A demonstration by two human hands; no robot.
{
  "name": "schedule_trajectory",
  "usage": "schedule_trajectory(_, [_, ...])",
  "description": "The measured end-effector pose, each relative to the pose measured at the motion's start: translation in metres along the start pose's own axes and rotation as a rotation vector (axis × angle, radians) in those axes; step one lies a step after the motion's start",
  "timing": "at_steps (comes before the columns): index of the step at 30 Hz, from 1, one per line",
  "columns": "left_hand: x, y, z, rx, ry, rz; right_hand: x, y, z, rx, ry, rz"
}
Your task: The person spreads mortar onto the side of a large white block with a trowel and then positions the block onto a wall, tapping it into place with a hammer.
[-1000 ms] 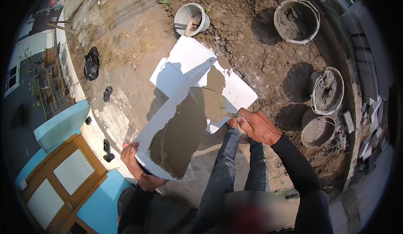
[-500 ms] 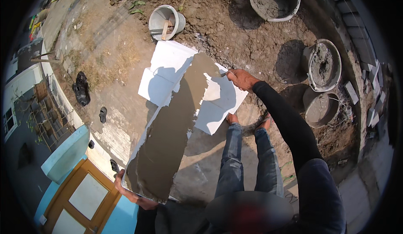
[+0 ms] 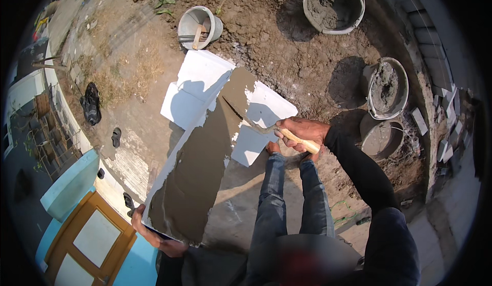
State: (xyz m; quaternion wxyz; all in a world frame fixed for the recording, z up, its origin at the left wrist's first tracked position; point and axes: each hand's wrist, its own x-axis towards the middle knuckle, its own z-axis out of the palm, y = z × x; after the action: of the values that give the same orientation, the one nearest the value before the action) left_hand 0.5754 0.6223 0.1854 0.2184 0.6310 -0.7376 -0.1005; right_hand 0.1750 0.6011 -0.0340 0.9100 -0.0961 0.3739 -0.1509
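Note:
My right hand [image 3: 306,128] grips a trowel [image 3: 303,141] by its pale wooden handle. The trowel's thin metal neck reaches left, and its blade, seen nearly edge-on, lies at the upper part of a layer of wet grey mortar [image 3: 195,173]. That mortar coats a long white panel [image 3: 184,143], leaving ragged white margins. Around the panel's near left end my left hand [image 3: 156,236] is wrapped, fingers on the side edge; its underside grip is hidden. Wider white pieces [image 3: 201,69] stick out on both sides of the panel's far end.
A bucket [image 3: 214,29] with wooden-handled tools stands beyond the panel. Three buckets with grey mix are at the right: a far one [image 3: 312,22], a middle one [image 3: 404,101] and a near one [image 3: 366,142]. Sandals [image 3: 91,104] lie at left; a wooden door [image 3: 84,204] is at lower left.
My right hand has come nearer and slightly right from the panel's far right side; the trowel handle and neck now show. My left hand keeps its hold. The whole view has shifted slightly.

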Motion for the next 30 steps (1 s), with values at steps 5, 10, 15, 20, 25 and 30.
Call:
schedule_trajectory(5, [0.016, 0.014, 0.01, 0.006, -0.082, -0.018, -0.056, 0.006, 0.042, -0.088, -0.164, 0.0])
schedule_trajectory(10, [0.025, 0.031, 0.005, 0.044, -0.165, 0.008, -0.09, 0.002, 0.087, -0.251, -0.355, -0.159])
schedule_trajectory(15, [0.02, 0.016, -0.001, 0.071, -0.169, 0.067, -0.052, 0.006, 0.047, 0.321, -0.064, -0.141])
schedule_trajectory(20, [0.018, 0.031, 0.01, 0.076, -0.147, 0.077, 0.051, 0.01, -0.037, 0.147, 0.221, -0.198])
schedule_trajectory(25, [0.016, 0.013, 0.002, 0.096, -0.11, 0.062, 0.013, 0.059, -0.022, -0.186, 0.221, -0.171])
schedule_trajectory(30, [0.025, 0.024, 0.002, 0.084, -0.11, 0.13, -0.031, 0.098, -0.023, 0.195, 0.227, -0.089])
